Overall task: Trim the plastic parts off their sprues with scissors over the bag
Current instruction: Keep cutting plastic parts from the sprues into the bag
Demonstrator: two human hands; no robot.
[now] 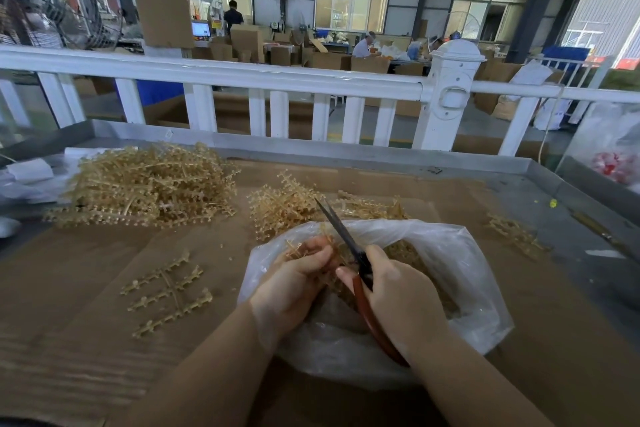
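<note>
Clearly the risk sits where the two hands meet over the bag (460,288). The left hand (298,282) has its fingers curled round a small sprue (294,248), pinching it just beside the blades, while the right hand (398,295) grips the red handles of the scissors (341,232), whose blades point up and away and look nearly closed. With fingertips that near the cut, a slip could nick the left hand. A part snipped free might also spring past the bag's rim and land on the bench (86,288), since the opening is slack and crumpled. Whether the blade touches the plastic film I cannot tell; if it does, it could tear it.

A big heap (145,187) of untrimmed sprues lies well to the left, a smaller heap (287,204) just behind the bag, one flat sprue (166,291) near the left forearm, and a few more (516,236) to the right. Nothing blocks the cut itself. A white railing (242,74) stands beyond the bench.
</note>
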